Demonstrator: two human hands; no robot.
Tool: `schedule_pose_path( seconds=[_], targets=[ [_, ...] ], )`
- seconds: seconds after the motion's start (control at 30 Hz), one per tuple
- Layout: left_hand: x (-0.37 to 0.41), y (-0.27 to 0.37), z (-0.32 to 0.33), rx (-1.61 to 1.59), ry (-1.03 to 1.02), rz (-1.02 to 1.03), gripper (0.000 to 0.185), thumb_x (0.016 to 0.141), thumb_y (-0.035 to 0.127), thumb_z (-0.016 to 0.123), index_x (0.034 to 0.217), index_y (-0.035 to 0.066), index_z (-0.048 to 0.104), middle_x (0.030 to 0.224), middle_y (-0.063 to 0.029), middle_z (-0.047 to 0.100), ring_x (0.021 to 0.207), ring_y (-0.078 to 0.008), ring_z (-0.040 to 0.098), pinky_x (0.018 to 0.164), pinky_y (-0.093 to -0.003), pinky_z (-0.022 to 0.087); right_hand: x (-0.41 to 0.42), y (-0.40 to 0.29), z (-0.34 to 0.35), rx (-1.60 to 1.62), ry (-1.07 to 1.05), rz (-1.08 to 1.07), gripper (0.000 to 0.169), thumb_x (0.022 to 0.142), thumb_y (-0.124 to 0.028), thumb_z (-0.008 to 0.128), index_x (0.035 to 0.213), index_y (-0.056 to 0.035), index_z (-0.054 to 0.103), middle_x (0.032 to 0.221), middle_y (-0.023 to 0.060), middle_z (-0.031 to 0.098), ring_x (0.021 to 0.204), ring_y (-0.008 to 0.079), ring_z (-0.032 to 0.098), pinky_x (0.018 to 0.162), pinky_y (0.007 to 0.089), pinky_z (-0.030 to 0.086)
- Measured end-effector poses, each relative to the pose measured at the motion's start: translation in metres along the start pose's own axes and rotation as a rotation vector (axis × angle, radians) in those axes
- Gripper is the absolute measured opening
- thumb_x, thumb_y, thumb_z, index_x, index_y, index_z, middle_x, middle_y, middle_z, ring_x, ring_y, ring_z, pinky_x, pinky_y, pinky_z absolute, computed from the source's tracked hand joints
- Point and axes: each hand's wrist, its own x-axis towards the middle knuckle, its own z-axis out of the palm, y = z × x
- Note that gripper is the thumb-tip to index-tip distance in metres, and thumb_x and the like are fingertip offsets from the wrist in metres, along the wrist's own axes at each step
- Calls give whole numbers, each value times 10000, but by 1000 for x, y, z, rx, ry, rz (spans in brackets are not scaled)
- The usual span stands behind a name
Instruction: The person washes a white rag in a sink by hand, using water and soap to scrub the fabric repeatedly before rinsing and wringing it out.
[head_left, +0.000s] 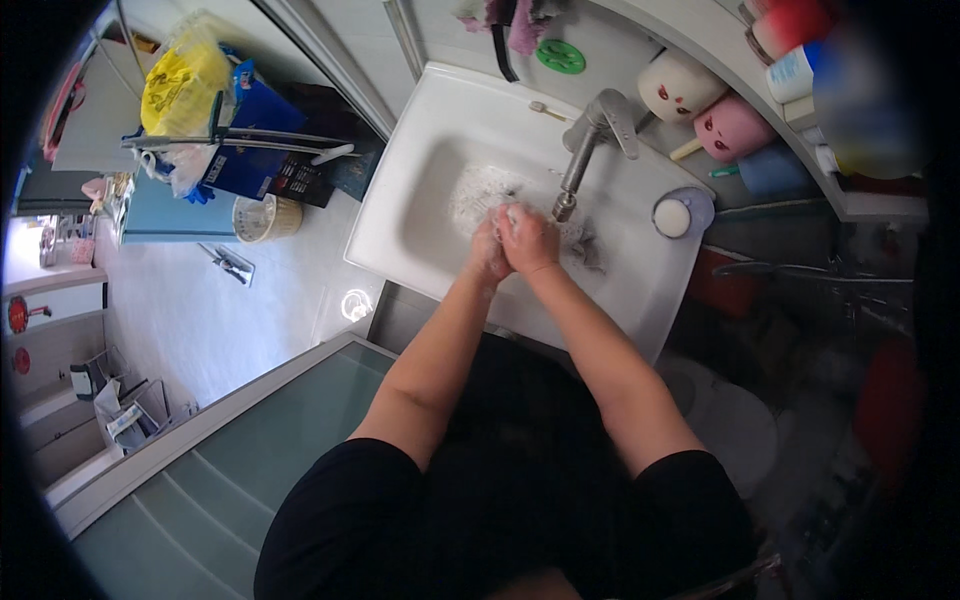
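Note:
Lather covers parts of my left hand (490, 247) and my right hand (529, 238), which are pressed together over the basin of a white ceramic sink (405, 150). Whether anything lies between the palms is hidden. Just right of my right hand is the spout of a metal faucet (576, 176). Sudsy water (480, 187) fills the bottom of the basin beyond my hands, and a greyish cloth-like item (589, 251) shows in it at the right. A white bar of soap (671, 218) rests in a translucent dish (701, 210) on the sink's right rim.
A toothbrush (547, 111) lies on the back rim. White and pink cups (735, 127) stand behind the sink at the right, under a curved shelf edge (795, 142). A framed glass door (262, 442) is at my left, with a wastebasket (266, 218) beyond it.

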Motion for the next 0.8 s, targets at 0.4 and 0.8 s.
schedule_pose_path(
  seconds=[0.4,0.8],
  targets=[
    [-2,-10,-4,184,116,-28,298,857,309,522,1008,54,558,949,-86,595,846,-217,591,695,-362,508,-7,35,5,111,-128,504,377,861,-397,448,874,-64,625,829,215,622,812,399,590,731,465,465],
    [-12,0,18,281,74,-14,533,848,469,535,1240,127,422,1218,-118,426,1054,-347,454,754,-620,431,-13,85,24,1312,-101,1062,382,915,-405,438,1106,-79,500,960,103,580,823,240,599,665,352,510]
  ],
)
